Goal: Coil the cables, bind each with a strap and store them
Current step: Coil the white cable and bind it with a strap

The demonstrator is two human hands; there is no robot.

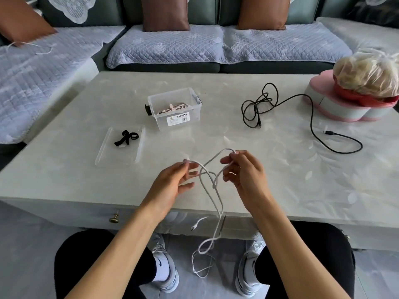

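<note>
A white cable [216, 199] hangs in loose loops from both my hands, over the table's front edge and down toward the floor between my feet. My left hand [172, 182] pinches one end of it at the fingertips. My right hand [244, 171] pinches a loop of it a little farther right. A black cable [259, 104] lies uncoiled on the table at the back right. Black straps [127, 137] lie on a clear lid [119, 147] to the left. Behind the lid stands a clear storage box [176, 108] holding a bound pinkish cable [172, 107].
A pink and grey heart-shaped box [336, 104] with a bagged bundle on top sits at the table's right end. The marble-look table [75, 173] has a drawer knob [114, 219] on its front. A sofa with cushions runs behind and to the left.
</note>
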